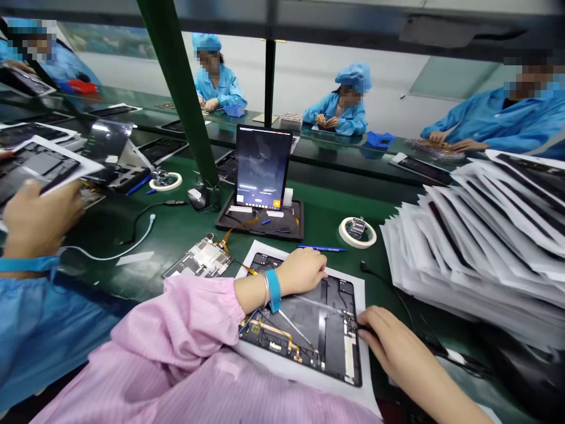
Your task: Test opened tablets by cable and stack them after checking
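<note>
Right hand [388, 338]: from my end, thumb and fingertips look closed on a small dark piece [362, 327] at the casing's right edge; it may be a plug, but it is too small to be sure.
Left hand [304, 272]: fingers curled down on the casing's upper part; I can't tell whether they grip anything. I judge it steadies the part while the right works the edge.
Blue wristband [274, 290]: around the left wrist, likely for grounding.
Open casing [304, 319]: flat in front of the person, tilted across my view, inside facing up. It is dark, with grey panels, gold ribbon cables at the near left and a pale strip down the right side.
White sheet [309, 376]: under the casing, presumably guarding it from the bench.
Circuit board [205, 259]: beside the sheet's left, near an orange ribbon.
Lit tablet [262, 168]: propped upright in a black tray [223, 221], screen facing the person, I'd guess for easy viewing.
Blue pen [326, 248], tape roll [343, 237]: beyond the sheet, within reach.
Stack [441, 253]: right, dark panels layered with white sheets, probably against scratches.
Co-worker's hand [42, 218]: far left, at another panel.
</note>
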Demonstrator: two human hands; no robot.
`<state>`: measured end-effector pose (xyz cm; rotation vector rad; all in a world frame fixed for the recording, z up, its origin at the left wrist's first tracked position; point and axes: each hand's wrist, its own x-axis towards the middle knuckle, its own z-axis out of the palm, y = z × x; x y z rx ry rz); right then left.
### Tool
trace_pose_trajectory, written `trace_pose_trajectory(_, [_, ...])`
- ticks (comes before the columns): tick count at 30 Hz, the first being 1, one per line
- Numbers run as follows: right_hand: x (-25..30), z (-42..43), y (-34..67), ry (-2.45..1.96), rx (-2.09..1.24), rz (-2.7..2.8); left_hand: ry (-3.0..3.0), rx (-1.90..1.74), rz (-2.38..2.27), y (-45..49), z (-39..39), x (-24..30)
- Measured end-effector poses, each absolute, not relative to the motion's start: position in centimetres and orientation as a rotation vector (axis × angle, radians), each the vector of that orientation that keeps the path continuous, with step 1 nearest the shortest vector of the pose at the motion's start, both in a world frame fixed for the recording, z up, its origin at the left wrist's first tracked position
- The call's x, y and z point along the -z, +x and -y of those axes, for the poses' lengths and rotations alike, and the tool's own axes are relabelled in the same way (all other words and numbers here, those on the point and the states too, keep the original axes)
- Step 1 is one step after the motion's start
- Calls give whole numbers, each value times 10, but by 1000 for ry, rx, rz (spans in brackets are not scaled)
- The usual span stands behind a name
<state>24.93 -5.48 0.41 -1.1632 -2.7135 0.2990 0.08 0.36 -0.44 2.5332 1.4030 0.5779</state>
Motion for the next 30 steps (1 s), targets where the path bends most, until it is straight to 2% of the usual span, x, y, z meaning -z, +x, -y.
trace_pose_trajectory(9, [-18, 61, 248, -1239, -446, 2655, 2100, -653, -1309, -5, -8, -2])
trace_pose_trajectory(14, [-2, 61, 259, -1277, -549, 2543, 2043, -583, -1293, -7, -11, 3])
trace_pose_trajectory(18, [11, 66, 267, -1212, -384, 2375, 2050, -550, -1312, -7, -11, 4])
trace_pose_trajectory(24, [3, 66, 266, -1077, -159, 2518, 2056, -525, -1323, -7, -11, 4])
trace_pose_trajectory(30, [1, 64, 262, -1066, -111, 2530, 2065, -524, -1325, -6, -10, 5])
